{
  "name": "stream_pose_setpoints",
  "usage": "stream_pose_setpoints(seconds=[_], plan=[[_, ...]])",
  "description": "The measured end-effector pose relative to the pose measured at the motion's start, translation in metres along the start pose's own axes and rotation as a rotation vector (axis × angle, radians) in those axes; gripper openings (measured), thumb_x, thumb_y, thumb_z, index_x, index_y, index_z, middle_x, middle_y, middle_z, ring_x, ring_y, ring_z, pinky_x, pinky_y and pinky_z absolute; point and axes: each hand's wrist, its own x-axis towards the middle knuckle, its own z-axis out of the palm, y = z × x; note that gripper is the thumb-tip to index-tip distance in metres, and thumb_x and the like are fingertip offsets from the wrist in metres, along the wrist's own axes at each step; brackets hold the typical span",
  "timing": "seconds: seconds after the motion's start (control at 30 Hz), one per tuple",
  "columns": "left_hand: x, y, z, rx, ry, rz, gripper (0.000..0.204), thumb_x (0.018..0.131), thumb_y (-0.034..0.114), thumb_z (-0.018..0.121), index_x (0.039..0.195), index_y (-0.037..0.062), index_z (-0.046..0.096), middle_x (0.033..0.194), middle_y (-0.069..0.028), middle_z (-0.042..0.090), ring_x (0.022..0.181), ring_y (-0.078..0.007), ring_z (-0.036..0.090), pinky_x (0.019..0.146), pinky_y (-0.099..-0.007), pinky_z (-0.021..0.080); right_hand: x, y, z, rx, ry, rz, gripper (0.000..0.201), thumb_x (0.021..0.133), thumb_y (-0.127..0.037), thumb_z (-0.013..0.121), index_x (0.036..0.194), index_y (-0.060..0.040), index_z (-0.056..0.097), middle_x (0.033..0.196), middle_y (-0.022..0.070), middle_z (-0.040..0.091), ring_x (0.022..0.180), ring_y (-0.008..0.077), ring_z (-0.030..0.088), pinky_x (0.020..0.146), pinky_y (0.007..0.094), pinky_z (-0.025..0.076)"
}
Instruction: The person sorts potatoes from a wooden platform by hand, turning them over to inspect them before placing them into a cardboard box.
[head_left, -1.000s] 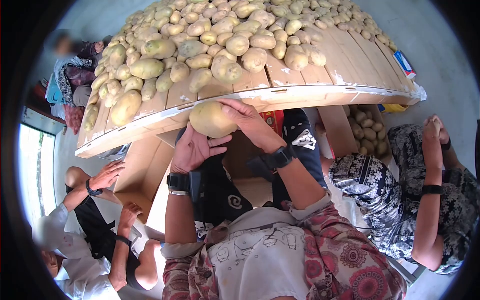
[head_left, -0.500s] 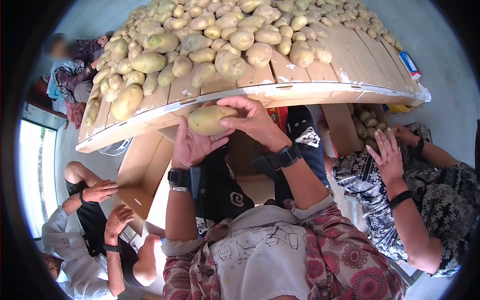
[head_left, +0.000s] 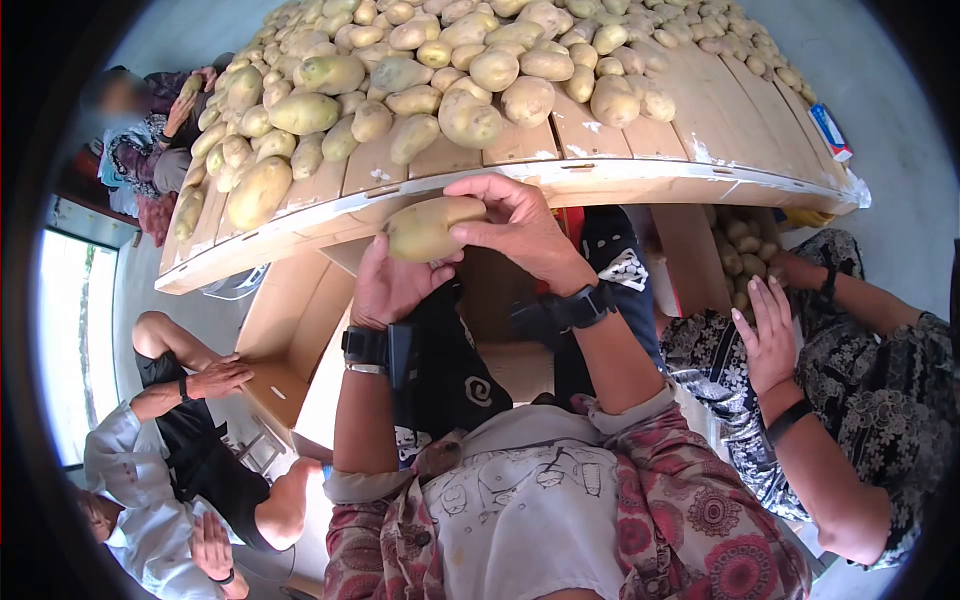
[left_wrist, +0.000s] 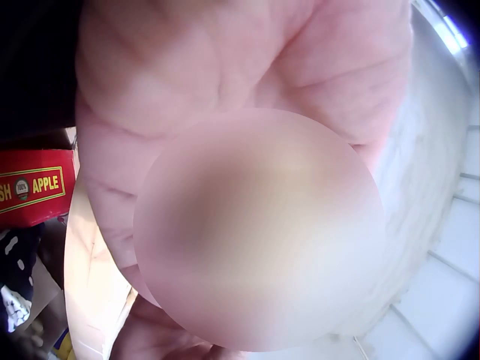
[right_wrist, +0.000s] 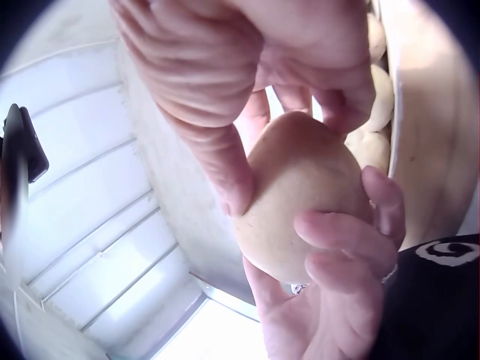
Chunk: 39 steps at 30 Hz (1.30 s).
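A large pale-yellow potato [head_left: 422,230] is held between both hands, just in front of the table's near edge. My right hand [head_left: 530,238] pinches its right end, thumb in front and fingers behind. Under its left part, my left hand [head_left: 386,290] supports it, and the right wrist view shows that hand's fingertips [right_wrist: 341,232] curled against the potato [right_wrist: 292,165]. The middle of the left wrist view is blurred over, hiding much of what lies by the left palm [left_wrist: 217,67].
A heap of potatoes [head_left: 465,115] covers much of the slatted table [head_left: 720,130]. Cardboard boxes [head_left: 300,310] stand below its edge; another at right holds potatoes [head_left: 740,245]. People sit at left and right, one right-side person's hand [head_left: 770,335] beside that box.
The potato has been turned in my hands, its side now longer in view, and shifted slightly right. At right, the neighbour's hands have parted and moved to the box of potatoes.
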Motion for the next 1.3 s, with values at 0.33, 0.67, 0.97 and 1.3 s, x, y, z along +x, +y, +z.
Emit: stream_pose_setpoints(seconds=[0.33, 0.67, 0.97, 1.3], plan=[[-0.008, -0.001, 0.009, 0.174, 0.138, 0.161, 0.071, 0.086, 0.039, 0.058, 0.139, 0.0088, 0.023, 0.131, -0.0126, 0.042, 0.117, -0.0281, 0.048, 0.092, -0.0354, 0.045, -0.006, -0.004, -0.007, 0.193, -0.047, 0.126, 0.042, 0.081, -0.001, 0.062, 0.122, -0.0063, 0.052, 0.105, 0.0014, 0.059, 0.092, 0.0083, 0.056, 0.084, 0.024, 0.046], [-0.009, 0.001, 0.002, -0.008, -0.023, -0.127, 0.068, 0.092, 0.058, 0.017, 0.129, 0.0046, 0.038, 0.106, -0.0211, 0.058, 0.081, -0.0243, 0.062, 0.076, -0.035, 0.052, -0.004, -0.008, -0.008, -0.216, -0.009, 0.29, 0.043, 0.079, -0.03, 0.068, 0.107, 0.0018, 0.059, 0.09, 0.0051, 0.062, 0.079, 0.0119, 0.057, 0.066, 0.0252, 0.048], [-0.011, 0.003, -0.014, 0.056, 0.005, -0.209, 0.052, 0.097, 0.044, 0.025, 0.124, 0.0034, 0.042, 0.093, -0.0136, 0.06, 0.076, -0.0201, 0.061, 0.077, -0.0331, 0.05, -0.009, -0.005, -0.005, 0.045, -0.041, 0.352, 0.058, 0.075, -0.027, 0.073, 0.123, -0.0045, 0.049, 0.105, 0.0072, 0.058, 0.087, 0.013, 0.058, 0.065, 0.0256, 0.052], [-0.028, 0.02, -0.01, 0.646, 0.518, 0.589, 0.031, 0.095, 0.011, 0.041, 0.125, 0.0033, 0.044, 0.076, -0.0048, 0.054, 0.058, -0.0087, 0.04, 0.06, -0.0212, 0.039, -0.002, 0.029, -0.028, -0.274, -0.172, 0.477, 0.059, 0.071, -0.028, 0.076, 0.119, -0.0065, 0.051, 0.104, 0.0055, 0.059, 0.09, 0.012, 0.058, 0.07, 0.0247, 0.051]])
